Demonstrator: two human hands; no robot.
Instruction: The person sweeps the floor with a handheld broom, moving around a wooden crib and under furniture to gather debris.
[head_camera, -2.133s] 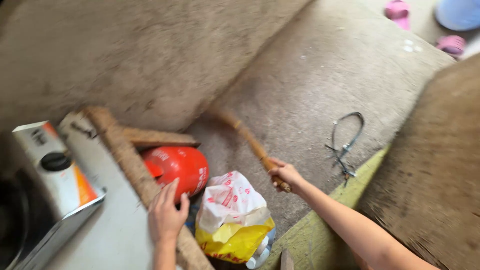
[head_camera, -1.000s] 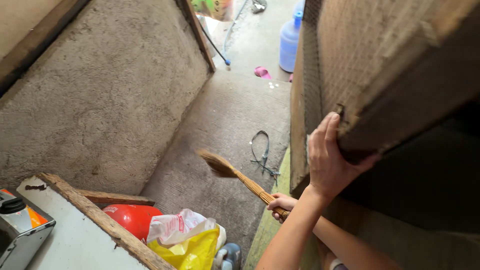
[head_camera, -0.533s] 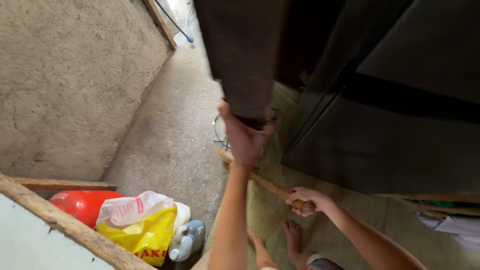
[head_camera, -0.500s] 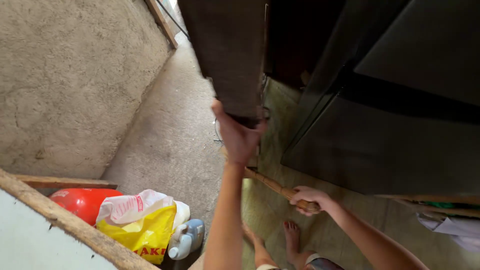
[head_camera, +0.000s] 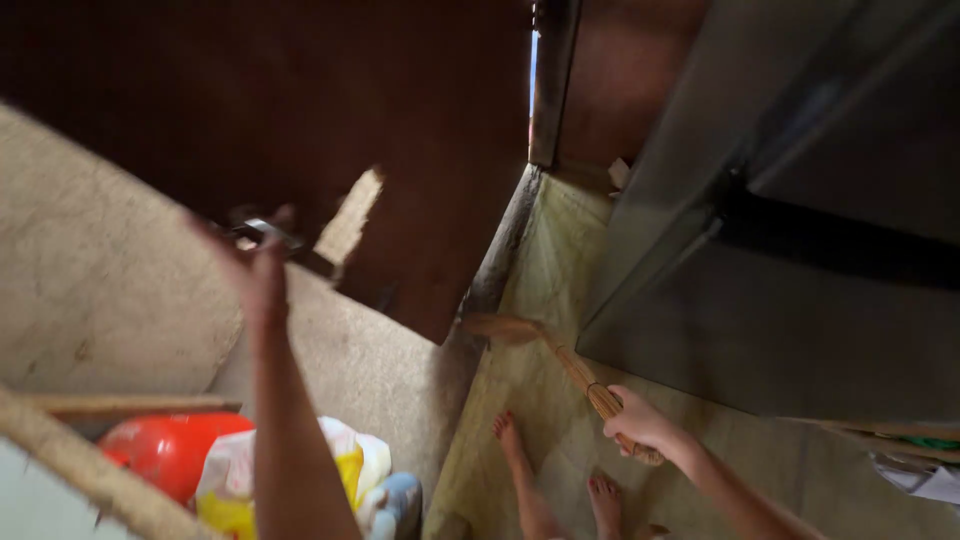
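Observation:
My left hand (head_camera: 255, 268) reaches up to the dark brown door (head_camera: 300, 130) and grips its edge by a small metal latch (head_camera: 262, 232). The door now covers most of the doorway, with a thin strip of daylight at its right edge. My right hand (head_camera: 640, 425) is closed on the woven handle of a short straw broom (head_camera: 560, 355), whose bristles rest on the yellow-green floor (head_camera: 540, 300) near the door's foot. My bare feet (head_camera: 560, 480) stand on that floor.
A large dark grey appliance (head_camera: 800, 250) fills the right side. At lower left sit a red gas cylinder (head_camera: 165, 450), a white and yellow plastic bag (head_camera: 345, 460) and a wooden-edged counter (head_camera: 80, 470). A rough concrete wall (head_camera: 90, 290) rises on the left.
The door has swung across toward the left and nearly closed, with my left hand moving along on its edge. The broom's head has come inside onto the green floor.

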